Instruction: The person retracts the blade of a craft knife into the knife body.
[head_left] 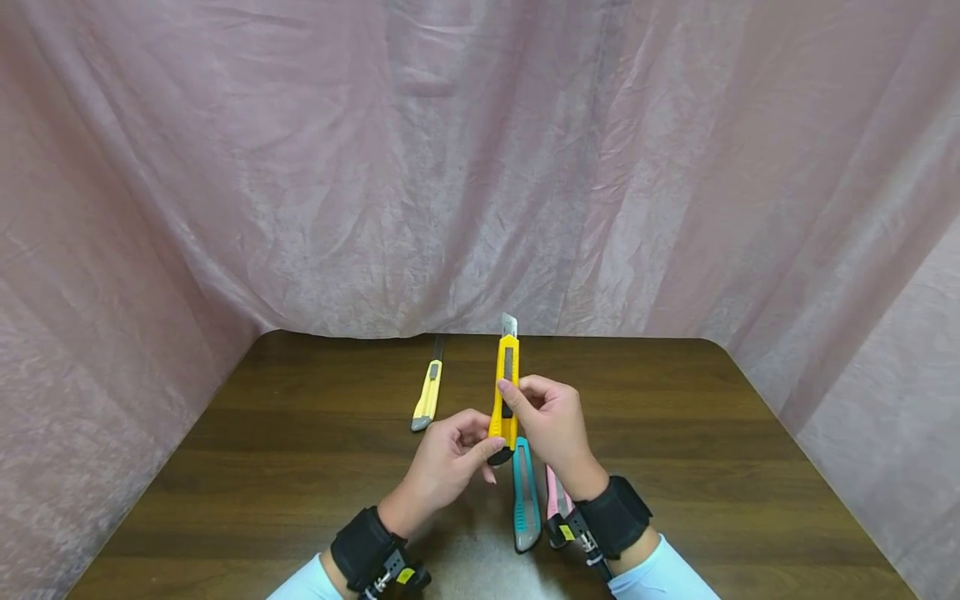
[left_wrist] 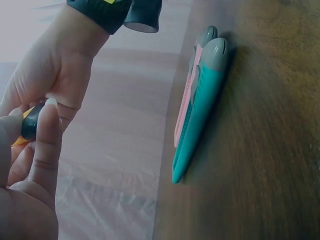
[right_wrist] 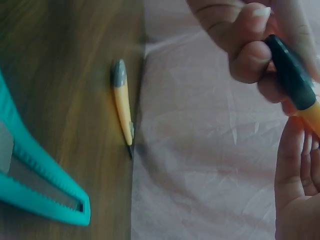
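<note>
Both hands raised above the wood surface (head_left: 300, 433), clamped on a yellow utility knife (head_left: 506, 392) held upright, blade tip out at the top. Left hand (head_left: 450, 462) pinches its dark butt end; right hand (head_left: 551, 425) wraps the body, thumb on the slider.

Directly below: teal knife (head_left: 526, 500) flat on the surface, pink knife (head_left: 557, 498) just beside it, largely hidden by the right wrist. Pale yellow knife (head_left: 427, 396) lies well apart toward the far left. Pink cloth backdrop (head_left: 480, 167) behind. Left wrist view: pink knife mostly covered by the teal one. Right wrist view: teal knife cut off at frame edge.
</note>
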